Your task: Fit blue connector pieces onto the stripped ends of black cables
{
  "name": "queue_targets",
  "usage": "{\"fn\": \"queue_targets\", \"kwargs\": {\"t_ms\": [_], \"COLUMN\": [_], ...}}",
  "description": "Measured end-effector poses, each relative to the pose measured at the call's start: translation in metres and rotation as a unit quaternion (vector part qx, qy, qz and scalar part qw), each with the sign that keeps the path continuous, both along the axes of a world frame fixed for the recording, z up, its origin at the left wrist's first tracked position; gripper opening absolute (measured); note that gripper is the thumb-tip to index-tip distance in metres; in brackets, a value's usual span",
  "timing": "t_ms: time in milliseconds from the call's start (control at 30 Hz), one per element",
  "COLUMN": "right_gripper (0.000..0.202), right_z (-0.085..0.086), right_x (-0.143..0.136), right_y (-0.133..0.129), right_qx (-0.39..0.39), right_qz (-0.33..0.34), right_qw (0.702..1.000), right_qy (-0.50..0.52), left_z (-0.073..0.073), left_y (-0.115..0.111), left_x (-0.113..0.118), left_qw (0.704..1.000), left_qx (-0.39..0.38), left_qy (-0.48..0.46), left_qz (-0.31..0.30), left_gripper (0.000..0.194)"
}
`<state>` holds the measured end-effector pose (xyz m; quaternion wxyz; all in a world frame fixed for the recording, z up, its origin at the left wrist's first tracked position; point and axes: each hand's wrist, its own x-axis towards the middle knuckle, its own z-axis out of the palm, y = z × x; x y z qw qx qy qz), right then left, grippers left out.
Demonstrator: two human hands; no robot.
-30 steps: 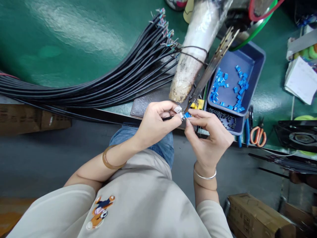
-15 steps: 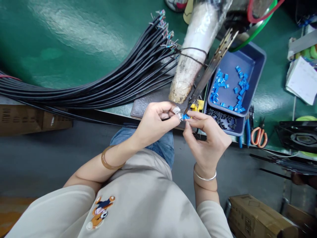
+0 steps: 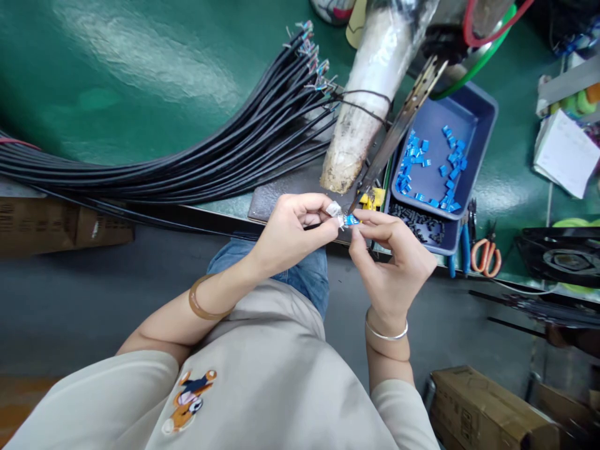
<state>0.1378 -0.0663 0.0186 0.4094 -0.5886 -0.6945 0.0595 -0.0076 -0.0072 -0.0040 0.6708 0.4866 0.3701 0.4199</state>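
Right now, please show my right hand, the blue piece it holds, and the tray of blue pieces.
Right hand (image 3: 394, 253): head view, its middle.
Blue piece (image 3: 351, 220): head view, exposed part.
Tray (image 3: 434, 128): head view, bare floor.

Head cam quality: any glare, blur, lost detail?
Head view: pale glare on the green table, upper left; head view: highlights on the wrapped tube; head view: carton, lower right, looks soft; head view: left hand and right hand read clearly, but fine detail at the blue part is too small.

A beige, bear-embroidered shirt (image 3: 281, 369) is worn with blue jeans (image 3: 304, 278), 1 tan bangle (image 3: 197, 307) and 1 silver bangle (image 3: 391, 338).
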Motion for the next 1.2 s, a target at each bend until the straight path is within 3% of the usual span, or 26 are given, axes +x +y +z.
{"fn": "queue_targets", "kwargs": {"t_ms": [300,567,700,867,1200], "right_gripper": [0.014,0.008,0.007,0.012,0.013], "right_z": [0.007,0.006,-0.001,-0.009,-0.012], "right_x": [0.006,0.007,0.005,0.005,0.003], "right_y": [0.001,0.002,0.002,0.0,0.002], "right_qx": [0.011,-0.069,-0.074,-0.01,0.012], "right_qz": [-0.023,0.051,0.036,-0.026,-0.002], "right_qw": [1.0,0.995,0.994,0.998,1.0], "right_qy": [-0.013,-0.049,-0.065,0.051,0.029], "left_z": [0.002,-0.001,-0.001,-0.003,-0.001], "left_y": [0.0,-0.003,-0.004,-0.003,-0.001], "left_x": [-0.001,-0.003,-0.002,0.0,0.005], "left_qw": [0.997,0.996,0.997,0.998,1.0], "left_qx": [0.0,0.025,0.04,0.038,0.013], "left_qy": [-0.013,0.016,0.018,0.021,-0.013], "left_qz": [-0.07,-0.083,-0.071,-0.045,0.022], "left_gripper": [0.011,0.01,0.01,0.012,0.006]}}
